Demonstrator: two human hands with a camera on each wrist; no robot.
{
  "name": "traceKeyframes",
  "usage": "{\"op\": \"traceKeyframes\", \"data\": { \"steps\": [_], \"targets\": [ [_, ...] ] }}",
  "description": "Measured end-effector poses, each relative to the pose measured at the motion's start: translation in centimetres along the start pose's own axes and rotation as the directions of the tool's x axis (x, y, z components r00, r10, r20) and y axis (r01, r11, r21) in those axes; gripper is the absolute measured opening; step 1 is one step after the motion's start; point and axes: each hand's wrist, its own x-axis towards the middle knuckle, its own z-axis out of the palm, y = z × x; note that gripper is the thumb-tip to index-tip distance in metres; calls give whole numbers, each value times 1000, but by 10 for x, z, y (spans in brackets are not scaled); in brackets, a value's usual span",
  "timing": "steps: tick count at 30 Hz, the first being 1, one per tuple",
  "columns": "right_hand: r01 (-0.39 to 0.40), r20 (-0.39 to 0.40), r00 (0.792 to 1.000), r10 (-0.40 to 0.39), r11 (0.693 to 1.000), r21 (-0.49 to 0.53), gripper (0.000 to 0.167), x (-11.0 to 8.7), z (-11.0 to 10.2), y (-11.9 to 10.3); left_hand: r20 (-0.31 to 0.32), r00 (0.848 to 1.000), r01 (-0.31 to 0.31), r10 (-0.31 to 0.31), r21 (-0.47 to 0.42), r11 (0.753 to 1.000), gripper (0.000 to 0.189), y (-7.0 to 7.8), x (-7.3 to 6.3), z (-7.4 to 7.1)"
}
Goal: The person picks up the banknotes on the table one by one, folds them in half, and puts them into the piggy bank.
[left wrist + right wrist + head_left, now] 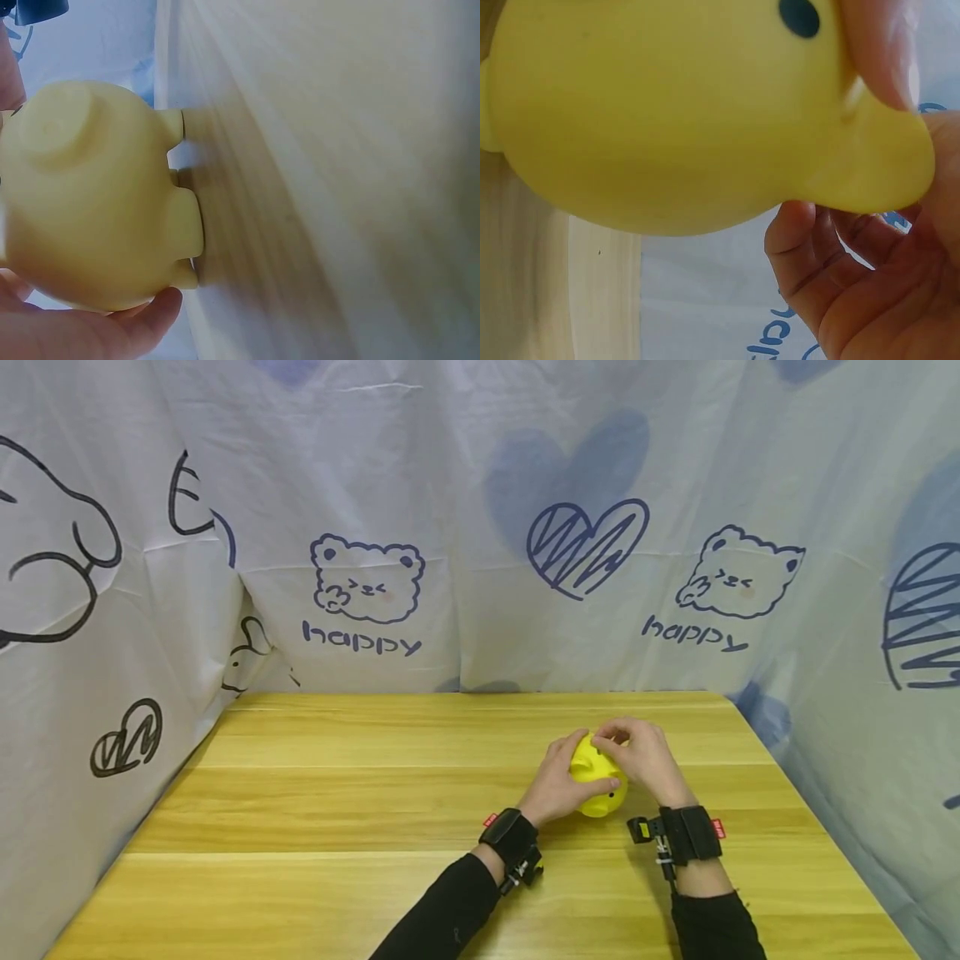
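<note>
A yellow pig-shaped piggy bank [595, 805] stands on its short legs on the table, right of the middle. My left hand [558, 785] grips it from the left, thumb across its front and fingers round the far side. Its rounded snout [56, 127] shows in the left wrist view. Over the top, my right hand [643, 758] has its fingers curled, thumb and forefinger close together at the pig's upper surface. I cannot tell whether those fingertips pinch something small. In the right wrist view, the curled right hand [877, 277] is beside the ear [885, 165].
The wood-grain table [315, 810] stretches left and forward from the hands. White cloth [465, 510] with printed hearts and bears hangs behind it and along both sides. Each wrist wears a black strap [686, 835] with a small camera.
</note>
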Motion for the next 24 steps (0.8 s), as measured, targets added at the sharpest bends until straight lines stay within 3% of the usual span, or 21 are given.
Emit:
{"op": "traceKeyframes", "data": {
  "steps": [17,24],
  "targets": [
    [35,56,998,-35,999,-5,16,-4,-10,-3,-2,1000,3,-3,5,1000,88,6,-4,-2],
    [4,54,999,-5,1000,9,30,-5,-13,-2,14,1000,18,-18,-4,1000,89,5,-3,-2]
  ]
}}
